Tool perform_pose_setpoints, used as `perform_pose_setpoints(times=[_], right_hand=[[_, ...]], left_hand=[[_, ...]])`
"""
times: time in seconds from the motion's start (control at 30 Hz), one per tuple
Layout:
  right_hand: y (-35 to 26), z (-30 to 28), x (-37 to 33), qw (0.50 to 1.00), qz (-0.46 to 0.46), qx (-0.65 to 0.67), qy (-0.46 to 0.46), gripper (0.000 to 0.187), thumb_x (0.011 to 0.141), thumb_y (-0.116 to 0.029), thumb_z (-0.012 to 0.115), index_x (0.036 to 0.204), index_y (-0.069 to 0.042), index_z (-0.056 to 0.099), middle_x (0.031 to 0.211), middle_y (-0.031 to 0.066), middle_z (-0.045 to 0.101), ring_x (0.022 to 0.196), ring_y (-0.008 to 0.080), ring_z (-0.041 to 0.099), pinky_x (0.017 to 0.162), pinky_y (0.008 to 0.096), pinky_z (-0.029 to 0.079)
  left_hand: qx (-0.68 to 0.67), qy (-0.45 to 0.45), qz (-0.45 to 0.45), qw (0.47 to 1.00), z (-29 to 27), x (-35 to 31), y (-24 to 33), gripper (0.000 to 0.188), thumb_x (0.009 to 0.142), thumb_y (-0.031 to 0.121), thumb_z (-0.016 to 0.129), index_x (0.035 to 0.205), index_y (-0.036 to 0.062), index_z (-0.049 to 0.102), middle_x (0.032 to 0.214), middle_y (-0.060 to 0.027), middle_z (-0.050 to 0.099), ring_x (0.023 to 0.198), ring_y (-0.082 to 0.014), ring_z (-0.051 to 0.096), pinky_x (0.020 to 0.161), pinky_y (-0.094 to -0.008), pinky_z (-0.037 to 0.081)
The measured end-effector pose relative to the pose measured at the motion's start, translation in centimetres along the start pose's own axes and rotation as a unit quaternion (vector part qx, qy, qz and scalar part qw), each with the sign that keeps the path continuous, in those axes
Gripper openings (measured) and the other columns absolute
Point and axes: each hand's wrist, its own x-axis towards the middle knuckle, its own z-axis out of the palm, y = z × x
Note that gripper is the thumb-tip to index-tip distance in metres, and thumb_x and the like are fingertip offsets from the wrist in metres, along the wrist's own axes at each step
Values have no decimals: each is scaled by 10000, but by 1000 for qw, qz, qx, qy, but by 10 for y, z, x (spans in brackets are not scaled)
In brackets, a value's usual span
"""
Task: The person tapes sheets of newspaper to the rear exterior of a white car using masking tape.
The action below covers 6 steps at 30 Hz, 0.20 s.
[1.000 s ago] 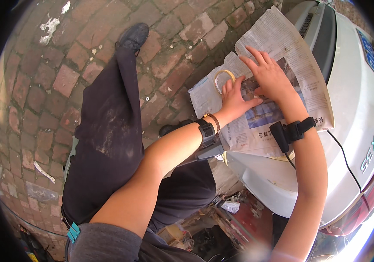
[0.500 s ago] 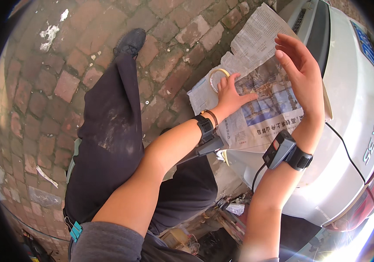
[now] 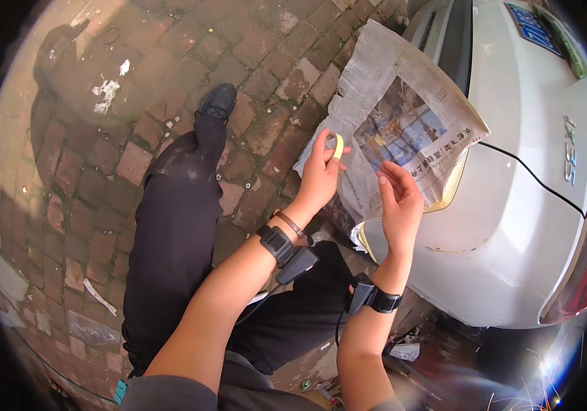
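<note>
A roll of pale yellow masking tape is gripped in my left hand, whose fingers wrap its ring. The roll is raised in front of the newspaper sheet, a printed page with a colour picture that covers part of the car's bumper. To its right, my right hand is lifted before the paper's lower part, fingers loosely curved and thumb apart, with nothing visible in it. Yellowish tape or edging shows along the paper's lower right border.
The white car body fills the right side, with a red tail light at its far edge. Brick paving lies to the left, beside my bent leg. Debris and bright sparks or glare show at the lower right.
My left hand has picked the tape roll up off the newspaper. My right hand has come down and left, away from the upper paper. The view has shifted, showing more of the car.
</note>
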Motion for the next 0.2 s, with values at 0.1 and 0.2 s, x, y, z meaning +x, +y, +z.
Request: perform_pose_setpoints(times=[0.1, 0.2], right_hand=[[5, 8, -25, 999, -28, 31, -25, 397, 932, 10, 656, 1324, 21, 592, 1227, 136, 671, 1105, 201, 664, 953, 327, 531], [9, 8, -45, 998, -24, 19, -52, 426, 932, -1, 666, 1351, -6, 585, 1239, 142, 662, 1081, 218, 674, 936, 319, 539]], left_hand=[[-12, -81, 33, 996, -15, -48, 22, 609, 1016, 4, 489, 1564, 64, 231, 1258, -124, 690, 923, -127, 651, 903, -302, 494], [48, -141, 67, 987, -23, -80, 29, 680, 1007, -9, 484, 1590, 65, 140, 1236, -129, 706, 842, -175, 665, 831, -291, 518]])
